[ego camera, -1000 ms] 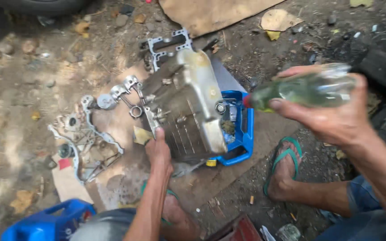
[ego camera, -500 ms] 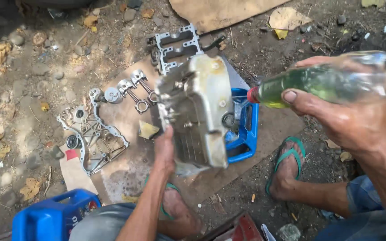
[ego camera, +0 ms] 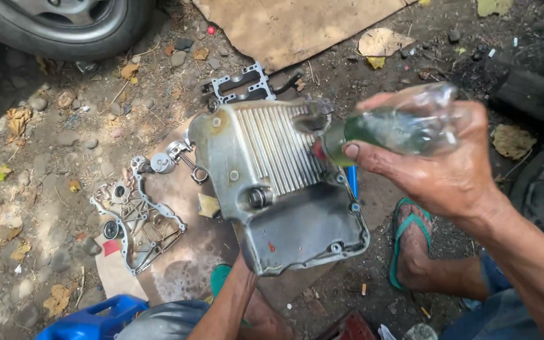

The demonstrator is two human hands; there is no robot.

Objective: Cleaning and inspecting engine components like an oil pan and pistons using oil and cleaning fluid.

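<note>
A grey metal oil pan [ego camera: 272, 182] with a ribbed face is held up on edge in the middle of the view. My left hand [ego camera: 245, 269] grips its lower edge from underneath; only the wrist and forearm show, the fingers are hidden behind the pan. My right hand [ego camera: 436, 170] is closed around a clear plastic bottle [ego camera: 398, 129] holding green liquid. The bottle lies tilted, with its red neck touching or just above the pan's upper right ribs.
A metal engine cover [ego camera: 136, 217] and connecting rods [ego camera: 174, 157] lie on brown cardboard [ego camera: 184, 264]. A flat metal plate [ego camera: 243, 85] sits behind the pan. A tyre [ego camera: 64, 25] stands top left, a blue container [ego camera: 92, 318] bottom left, and my foot in a green sandal [ego camera: 410, 245] at right.
The pan has been raised and turned, so its ribbed face shows and it hides the blue tub. The bottle has moved left onto the pan's upper edge.
</note>
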